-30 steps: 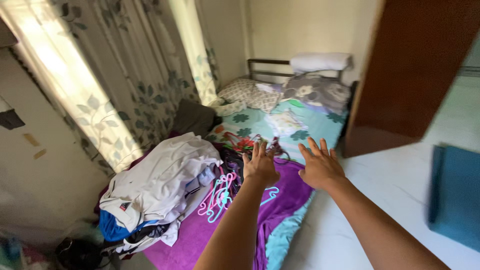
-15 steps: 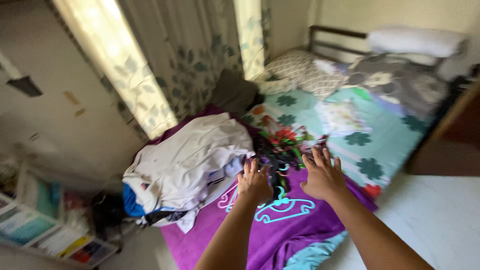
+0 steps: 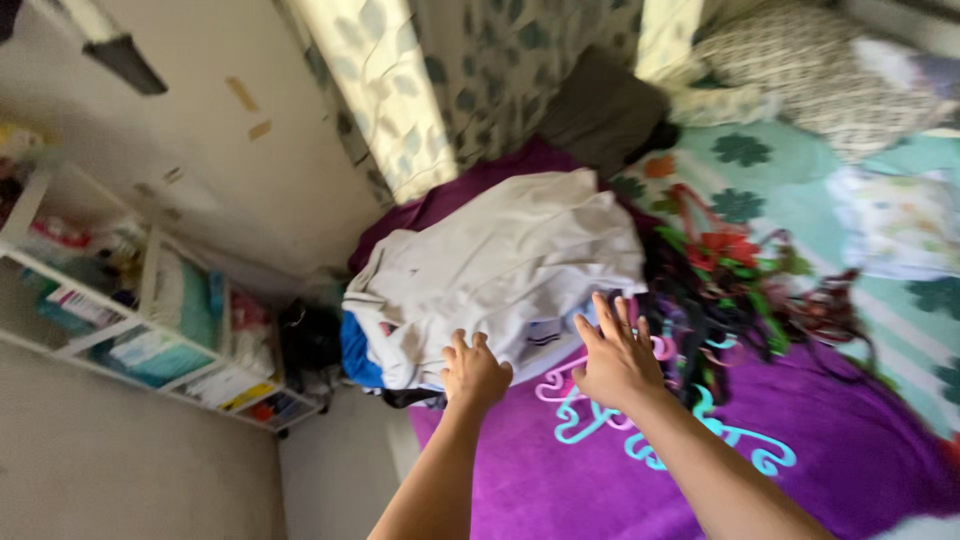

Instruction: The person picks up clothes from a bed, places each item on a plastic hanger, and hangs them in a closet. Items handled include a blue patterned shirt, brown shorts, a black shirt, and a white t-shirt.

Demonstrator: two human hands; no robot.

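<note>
Nothing is gripped by either hand: the left hand is held loosely curled at the near edge of the pile of clothes, its fingertips touching or nearly touching the white fabric on top, while the right hand is stretched out flat with fingers spread, just beside the pile's lower right corner. The pile is heaped on a purple blanket at the foot of the bed, with a blue garment showing underneath. Turquoise and pink hangers are laid on the blanket beneath the right forearm, and a dark tangle of hangers is seen beyond. A white shelf is placed against the wall to the left.
</note>
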